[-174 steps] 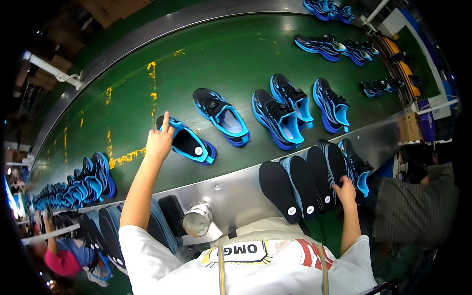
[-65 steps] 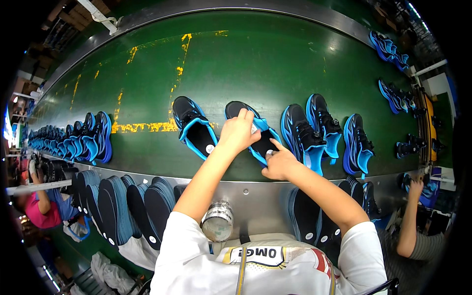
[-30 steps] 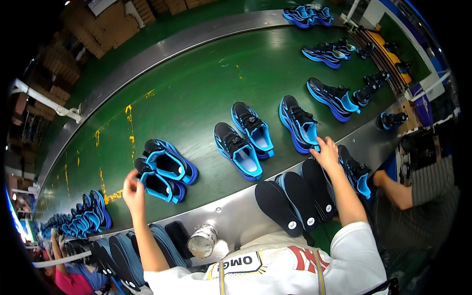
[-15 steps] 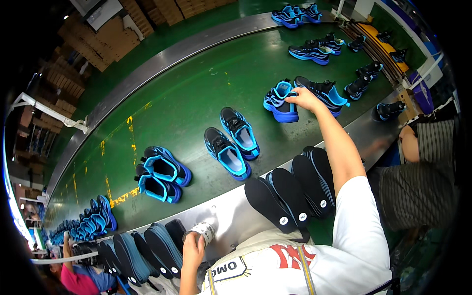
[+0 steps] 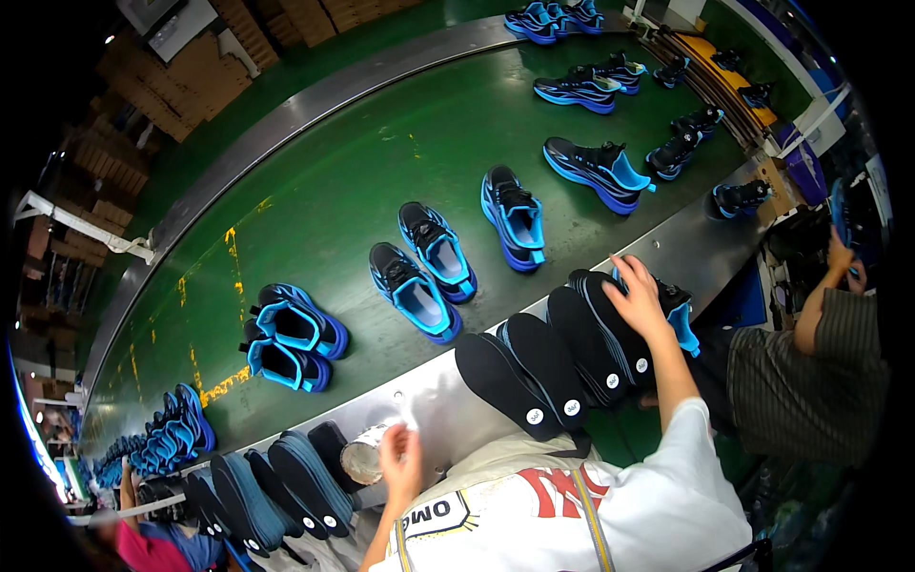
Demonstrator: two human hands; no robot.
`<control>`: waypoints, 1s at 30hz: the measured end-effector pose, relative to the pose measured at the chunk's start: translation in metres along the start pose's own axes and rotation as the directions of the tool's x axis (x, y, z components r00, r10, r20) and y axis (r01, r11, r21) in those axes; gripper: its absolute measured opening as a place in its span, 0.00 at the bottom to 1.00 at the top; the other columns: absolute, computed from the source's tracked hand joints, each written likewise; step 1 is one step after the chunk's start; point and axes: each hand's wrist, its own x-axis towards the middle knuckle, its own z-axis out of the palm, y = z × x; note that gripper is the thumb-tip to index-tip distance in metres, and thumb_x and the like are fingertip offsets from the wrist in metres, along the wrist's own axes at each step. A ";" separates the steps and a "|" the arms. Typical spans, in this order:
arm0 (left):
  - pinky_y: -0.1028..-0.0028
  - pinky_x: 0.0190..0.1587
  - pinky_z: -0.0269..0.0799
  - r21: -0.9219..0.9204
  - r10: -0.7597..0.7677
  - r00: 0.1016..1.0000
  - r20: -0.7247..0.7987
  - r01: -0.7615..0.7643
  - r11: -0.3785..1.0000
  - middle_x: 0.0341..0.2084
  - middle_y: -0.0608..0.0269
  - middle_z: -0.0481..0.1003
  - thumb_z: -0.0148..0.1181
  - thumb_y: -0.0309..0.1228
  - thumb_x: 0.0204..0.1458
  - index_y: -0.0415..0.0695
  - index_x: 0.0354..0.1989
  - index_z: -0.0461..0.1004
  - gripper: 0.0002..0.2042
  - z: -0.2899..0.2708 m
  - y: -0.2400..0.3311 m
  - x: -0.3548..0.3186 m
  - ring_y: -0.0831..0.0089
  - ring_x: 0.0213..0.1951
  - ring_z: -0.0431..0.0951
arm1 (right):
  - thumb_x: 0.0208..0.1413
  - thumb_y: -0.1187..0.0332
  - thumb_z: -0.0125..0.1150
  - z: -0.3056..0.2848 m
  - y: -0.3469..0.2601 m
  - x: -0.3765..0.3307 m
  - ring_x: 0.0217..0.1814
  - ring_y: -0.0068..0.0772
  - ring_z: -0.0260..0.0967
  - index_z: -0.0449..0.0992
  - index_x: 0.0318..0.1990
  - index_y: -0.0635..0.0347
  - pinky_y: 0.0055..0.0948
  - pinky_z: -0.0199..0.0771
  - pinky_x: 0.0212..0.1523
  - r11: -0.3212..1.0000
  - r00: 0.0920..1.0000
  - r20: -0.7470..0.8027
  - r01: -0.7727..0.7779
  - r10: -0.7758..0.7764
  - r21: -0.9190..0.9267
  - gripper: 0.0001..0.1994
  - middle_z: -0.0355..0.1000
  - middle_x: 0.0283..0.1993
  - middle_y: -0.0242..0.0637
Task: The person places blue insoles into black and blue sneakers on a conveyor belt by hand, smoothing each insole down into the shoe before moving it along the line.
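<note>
My right hand [image 5: 640,297] reaches over the right-hand stacks of black insoles [image 5: 596,334], fingers spread at the top end of the outer stack. Beside its wrist is a partly hidden black and blue sneaker [image 5: 679,319]. My left hand [image 5: 400,462] is low by the metal ledge, fingers curled next to an open, pale can [image 5: 364,456]; what they hold, if anything, is unclear. Beyond the ledge a single sneaker [image 5: 513,219] stands on the green surface. Left of it are a pair of sneakers with pale insides [image 5: 419,272] and another pair with dark insides [image 5: 294,334].
More insole stacks [image 5: 286,486] and a dark flat object [image 5: 332,453] lie left of the can. Several sneakers [image 5: 596,176] stand farther right, and a crowded row [image 5: 162,443] at far left. Co-workers are at the right [image 5: 801,381] and lower left [image 5: 157,543]. Metal edging [image 5: 315,114] borders the surface.
My right hand has let go of the single sneaker, which now faces away, and moved down to the insoles. My left hand has shifted from around the can to its right side.
</note>
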 end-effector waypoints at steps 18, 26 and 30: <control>0.51 0.43 0.63 -0.186 -0.463 0.796 0.390 0.560 0.807 0.49 0.50 0.48 0.59 0.55 0.33 0.39 0.53 0.41 0.46 0.205 0.019 0.063 0.55 0.47 0.61 | 0.33 0.66 0.62 0.031 0.054 -0.112 0.65 0.43 0.35 0.59 0.54 0.43 0.54 0.24 0.58 0.975 0.961 0.265 -0.017 0.076 -0.221 0.34 0.42 0.61 0.45; 0.66 0.57 0.44 -0.192 -0.310 0.870 0.385 0.404 0.895 0.56 0.44 0.42 0.56 0.54 0.35 0.33 0.57 0.32 0.51 0.193 0.008 0.033 0.59 0.58 0.43 | 0.53 0.58 0.45 0.026 0.044 -0.101 0.44 0.37 0.62 0.66 0.45 0.67 0.27 0.59 0.46 0.732 0.812 0.519 -0.521 0.268 0.438 0.20 0.65 0.43 0.45; 0.66 0.59 0.29 -0.045 -0.351 0.815 0.461 0.416 0.908 0.57 0.41 0.26 0.58 0.53 0.35 0.36 0.55 0.17 0.57 0.223 -0.025 0.039 0.57 0.60 0.24 | 0.54 0.53 0.40 0.050 0.049 -0.117 0.48 0.37 0.60 0.61 0.48 0.70 0.26 0.57 0.49 0.629 0.697 0.663 -0.650 0.272 0.426 0.26 0.63 0.47 0.45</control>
